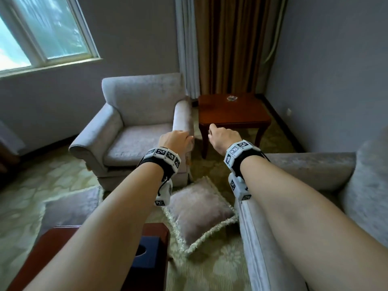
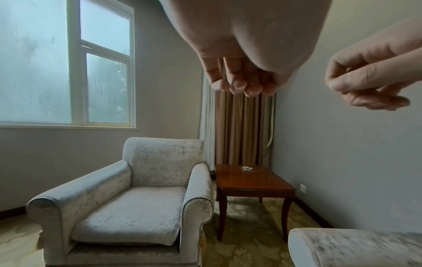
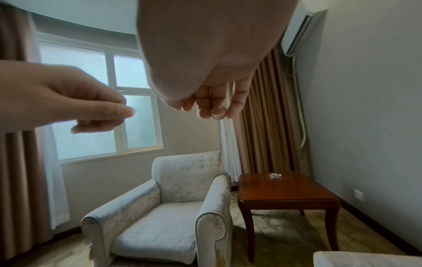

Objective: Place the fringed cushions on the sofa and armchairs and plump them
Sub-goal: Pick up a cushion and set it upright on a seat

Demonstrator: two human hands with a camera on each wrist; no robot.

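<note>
A mauve fringed cushion (image 1: 199, 211) lies on the carpet between the grey armchair (image 1: 136, 122) and the grey sofa (image 1: 310, 171). A second fringed cushion (image 1: 71, 204) lies on the carpet to the left, partly behind my left forearm. My left hand (image 1: 178, 139) and right hand (image 1: 220, 135) are held out side by side in the air, well above the cushions. Both have loosely curled fingers and hold nothing. In the left wrist view the left hand (image 2: 237, 86) hangs over the armchair (image 2: 137, 198). In the right wrist view the right hand (image 3: 212, 108) does too.
A dark wooden side table (image 1: 233, 112) with a glass ashtray (image 1: 232, 98) stands in the corner between armchair and sofa. Below my left arm, a wooden coffee table (image 1: 58, 248) carries a dark blue tissue box (image 1: 147, 255). Curtains and a window line the far wall.
</note>
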